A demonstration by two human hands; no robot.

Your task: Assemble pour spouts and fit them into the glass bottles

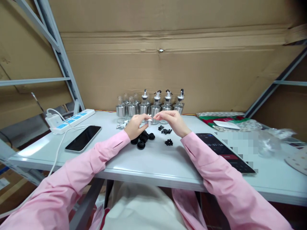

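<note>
My left hand [137, 126] pinches a small white-and-silver pourer spout [150, 122] upright between thumb and fingers, above the table. My right hand [174, 121] is closed, its fingertips pressed together just right of the spout's top; whatever they hold is too small to make out. Below my left hand lies a pile of black rubber stoppers [141, 145]. Small black clips [166, 131] and a cluster of small black caps [169, 142] lie below my right hand. More silver spouts [122, 124] rest left of my left hand, partly hidden by it.
Steel-and-glass bottles [131, 110] stand in rows at the back, several with pourers fitted. A phone [83, 138] and a power strip [76, 120] with a white cable lie left. At right are a tablet [224, 151] showing a timer, a plastic bag [270, 143] and patterned cloth.
</note>
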